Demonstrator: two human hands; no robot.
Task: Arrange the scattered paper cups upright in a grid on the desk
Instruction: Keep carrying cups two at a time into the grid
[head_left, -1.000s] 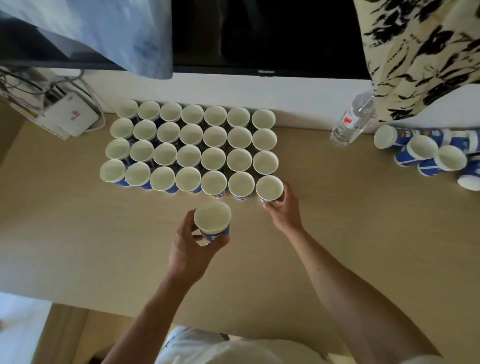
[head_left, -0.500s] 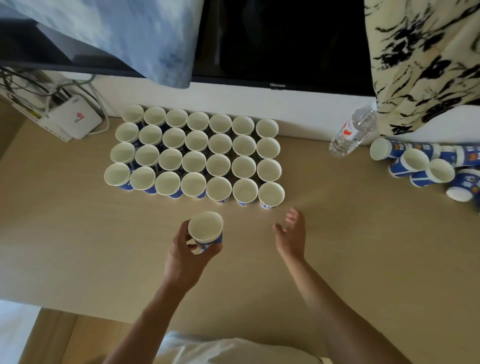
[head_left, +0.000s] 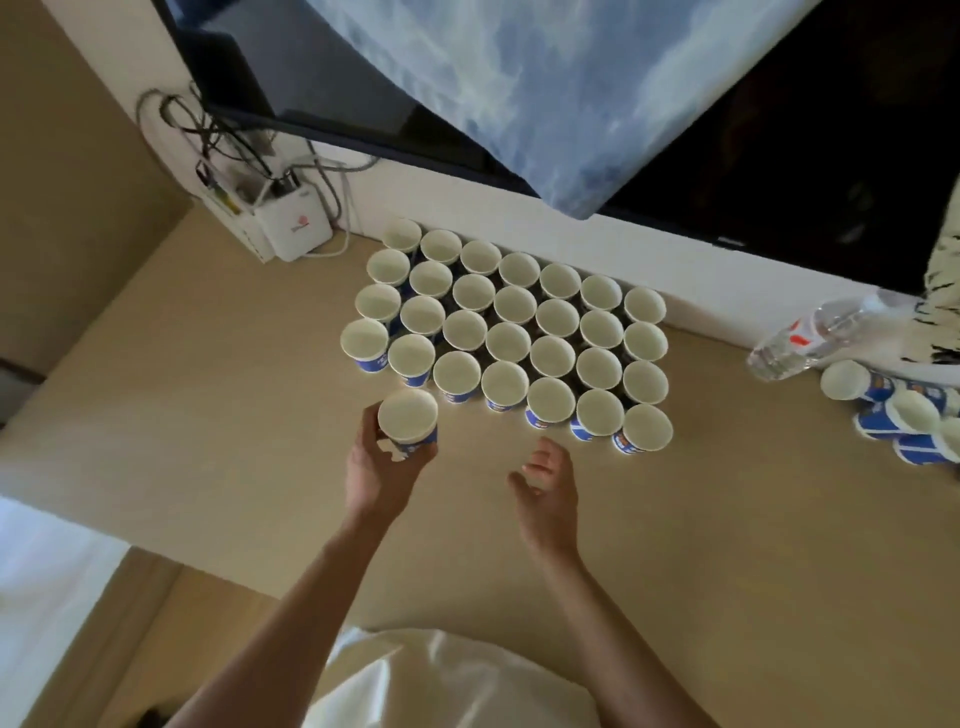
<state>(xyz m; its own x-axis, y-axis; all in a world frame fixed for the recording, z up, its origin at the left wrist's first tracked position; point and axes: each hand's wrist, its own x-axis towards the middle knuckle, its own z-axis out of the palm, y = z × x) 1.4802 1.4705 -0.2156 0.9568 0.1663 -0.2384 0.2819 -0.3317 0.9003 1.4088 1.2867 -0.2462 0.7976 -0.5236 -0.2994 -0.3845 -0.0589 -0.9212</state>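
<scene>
Several blue-and-white paper cups stand upright in a tight grid (head_left: 511, 332) on the beige desk (head_left: 727, 519), against the back wall. My left hand (head_left: 376, 467) grips one more upright cup (head_left: 408, 421) just in front of the grid's near-left corner. My right hand (head_left: 548, 488) hovers empty over the desk in front of the grid's near row, fingers loosely curled. Several more cups (head_left: 893, 410) lie on their sides at the right edge.
A clear plastic water bottle (head_left: 800, 340) lies by the wall to the right of the grid. A white router (head_left: 293, 226) with cables sits at the back left. A dark TV screen (head_left: 805, 130) with a blue cloth (head_left: 545, 88) draped over it hangs above.
My right hand let go of the grid's near-right corner cup and drew back toward me. My left hand carried its cup leftward along the front of the grid. The view tilted.
</scene>
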